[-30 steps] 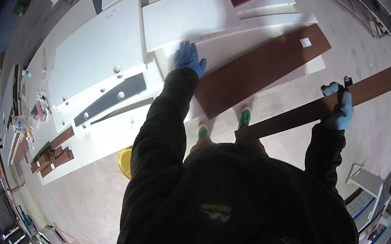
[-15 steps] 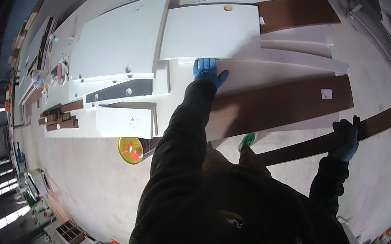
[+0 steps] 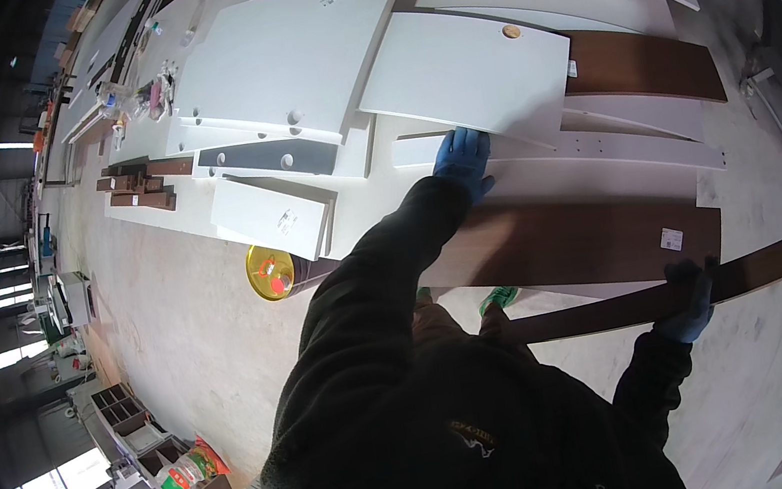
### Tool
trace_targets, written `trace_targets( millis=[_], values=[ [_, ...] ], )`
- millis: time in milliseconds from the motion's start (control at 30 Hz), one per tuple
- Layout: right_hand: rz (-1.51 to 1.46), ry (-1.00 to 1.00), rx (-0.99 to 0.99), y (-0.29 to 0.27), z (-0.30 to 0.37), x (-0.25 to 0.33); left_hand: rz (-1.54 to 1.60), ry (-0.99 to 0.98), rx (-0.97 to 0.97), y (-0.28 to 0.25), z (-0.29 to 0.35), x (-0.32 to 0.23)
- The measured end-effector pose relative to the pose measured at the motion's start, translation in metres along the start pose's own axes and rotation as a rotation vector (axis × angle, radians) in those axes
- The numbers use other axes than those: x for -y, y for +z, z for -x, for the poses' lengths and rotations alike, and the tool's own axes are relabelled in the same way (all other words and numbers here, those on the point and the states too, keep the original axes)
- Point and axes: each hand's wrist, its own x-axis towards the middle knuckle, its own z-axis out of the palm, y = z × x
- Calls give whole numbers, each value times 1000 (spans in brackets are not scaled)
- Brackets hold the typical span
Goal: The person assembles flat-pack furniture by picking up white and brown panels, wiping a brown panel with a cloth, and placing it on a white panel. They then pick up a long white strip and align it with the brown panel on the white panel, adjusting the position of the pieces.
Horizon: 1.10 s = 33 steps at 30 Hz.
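Observation:
My left hand (image 3: 465, 165), in a blue glove, lies with fingers stretched out over a narrow white board (image 3: 614, 147) with small drilled holes. Its fingertips reach the near edge of a white panel (image 3: 461, 67), which has a round gold-coloured spot and partly overlaps that narrow board. At the right, my right hand (image 3: 688, 306), also gloved, is closed around a long narrow brown board (image 3: 769, 269), held in front of the table. Between the hands, a wide brown board (image 3: 573, 243) with a white label lies along the table's near edge.
A large white panel (image 3: 274, 70), a dark grey strip (image 3: 267, 157) and a smaller white panel (image 3: 265, 213) lie to the left. Short brown pieces (image 3: 141, 196) are stacked beyond them. A yellow-topped drum (image 3: 269, 273) stands by the near edge. Another brown board (image 3: 642, 65) lies back right.
The view has turned, tilting the table's layout. More of the narrow white board's left end shows beyond the white panel's near edge, beside my left hand. My right hand still holds the brown board.

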Motion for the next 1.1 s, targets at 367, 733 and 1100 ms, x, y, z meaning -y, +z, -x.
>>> trace_targets(
  millis=[367, 733, 1100],
  values=[
    [-189, -35, 43, -16, 14, -7, 56, -143, 262, 13, -37, 21],
    [-129, -48, -49, -40, 32, 17, 157, 53, 320, -38, 7, -12],
    [-199, -97, -26, -49, 48, 12, 283, 93, 245, -85, 71, -76]
  ],
)
